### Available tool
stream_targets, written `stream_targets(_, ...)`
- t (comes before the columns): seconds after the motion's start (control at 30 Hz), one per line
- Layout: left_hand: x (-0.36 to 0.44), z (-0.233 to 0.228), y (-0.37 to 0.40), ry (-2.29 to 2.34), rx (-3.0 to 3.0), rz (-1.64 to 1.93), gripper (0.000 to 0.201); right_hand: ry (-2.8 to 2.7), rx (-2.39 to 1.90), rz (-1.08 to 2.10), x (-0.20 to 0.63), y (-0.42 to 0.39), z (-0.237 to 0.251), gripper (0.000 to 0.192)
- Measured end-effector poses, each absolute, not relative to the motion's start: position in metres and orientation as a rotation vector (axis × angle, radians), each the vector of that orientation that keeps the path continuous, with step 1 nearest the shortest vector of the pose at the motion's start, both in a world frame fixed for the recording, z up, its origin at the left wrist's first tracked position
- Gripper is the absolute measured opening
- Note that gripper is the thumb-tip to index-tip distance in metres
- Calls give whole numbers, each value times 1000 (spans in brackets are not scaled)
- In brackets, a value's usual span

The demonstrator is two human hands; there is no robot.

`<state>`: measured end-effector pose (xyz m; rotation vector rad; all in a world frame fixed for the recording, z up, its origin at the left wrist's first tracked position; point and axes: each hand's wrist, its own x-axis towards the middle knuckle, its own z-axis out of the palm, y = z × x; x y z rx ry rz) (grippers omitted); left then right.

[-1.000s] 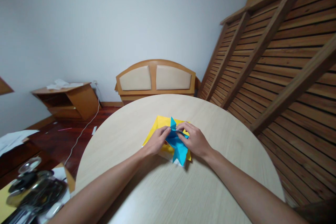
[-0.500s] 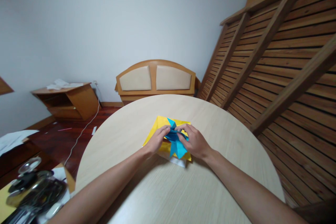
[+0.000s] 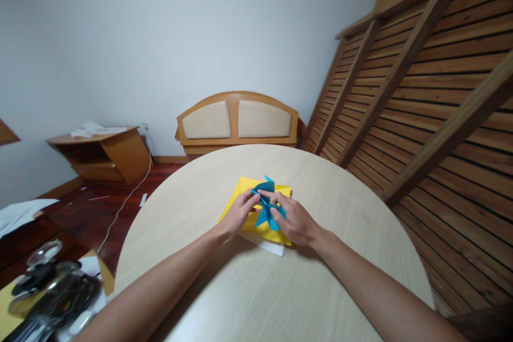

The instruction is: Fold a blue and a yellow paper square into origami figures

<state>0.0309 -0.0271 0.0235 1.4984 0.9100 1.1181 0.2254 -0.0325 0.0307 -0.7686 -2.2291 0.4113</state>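
Between my hands is a blue folded paper with several pointed flaps, held just over a yellow sheet of paper. Its left edge is pinched by my left hand, thumb and fingers closed. My right hand grips the lower right flap with its thumb, while the index finger reaches across onto the upper part of the fold. Under the yellow sheet, a white piece of paper sticks out toward me. My fingers hide part of the blue folds.
The pale round table lies under both forearms. Beyond it stand a headboard and a small wooden cabinet with papers on top. Cluttered items sit at lower left. A slatted wooden frame leans at right.
The blue paper has turned and its upper flap stands more open. My right index finger has stretched out leftward over it. The yellow sheet has stayed in place.
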Motion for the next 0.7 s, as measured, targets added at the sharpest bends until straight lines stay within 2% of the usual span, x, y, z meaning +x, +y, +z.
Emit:
stream_targets(0.2, 31, 19, -26, 857, 1482, 1123, 36, -2038, -721, 711, 226, -33, 32, 11)
stream_targets(0.5, 31, 6, -16, 952, 1221, 1206, 32, -1741, -683, 957, 226, -27, 25, 19)
stream_targets(0.6, 31, 7, -14, 975, 1122, 1251, 26, -1589, -705, 985, 226, -24, 25, 22)
stream_targets(0.7, 30, 12, -13, 961, 1041, 1303, 34, -1448, -748, 914, 227, -19, 26, 22)
